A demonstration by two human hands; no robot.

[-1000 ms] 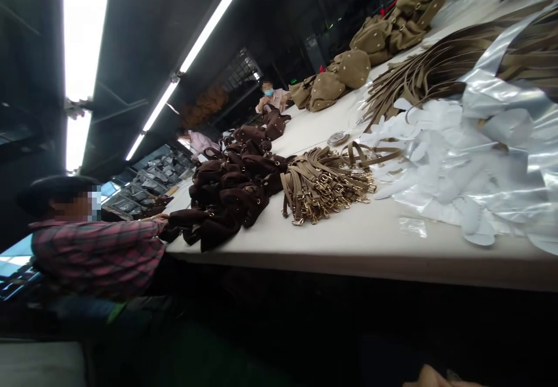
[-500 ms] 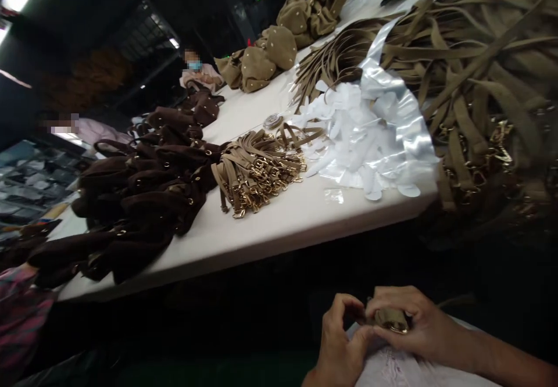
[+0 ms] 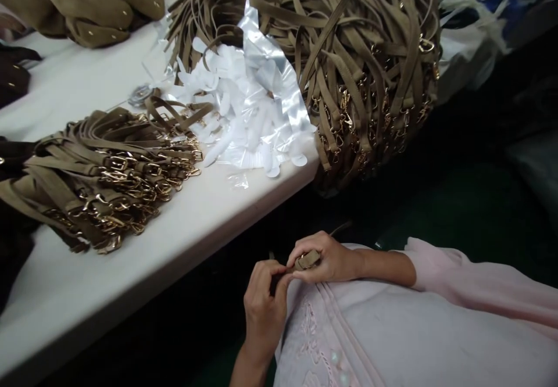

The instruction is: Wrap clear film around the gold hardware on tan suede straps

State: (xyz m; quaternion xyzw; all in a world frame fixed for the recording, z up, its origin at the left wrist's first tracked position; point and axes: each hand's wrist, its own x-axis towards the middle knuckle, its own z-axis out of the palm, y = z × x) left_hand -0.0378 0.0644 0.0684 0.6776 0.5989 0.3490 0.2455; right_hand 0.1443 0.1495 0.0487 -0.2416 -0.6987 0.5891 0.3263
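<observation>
An olive-brown strap [image 3: 307, 260] with a gold-coloured metal fitting is held low, just above my lap and off the table's front edge. My right hand [image 3: 333, 257] has its fingers closed around it, a folded part showing between thumb and forefinger. My left hand [image 3: 265, 297] meets it from the other side, thumb and forefinger pinched at the strap. A thin tail of the strap pokes out behind my right hand. The fingers hide most of the fitting.
On the white table [image 3: 244, 215] lie a pile of short buckled straps [image 3: 108, 172], white plastic pieces [image 3: 244, 108] on clear film, and a round metal-looking object [image 3: 142, 95]. Long straps with gold clasps [image 3: 361, 73] hang over the table's end. Olive bags [image 3: 100, 3] sit at the back left.
My view has swung right and come closer to the straps, so the dark bags and other people have mostly left it. Both hands keep hold of the strap.
</observation>
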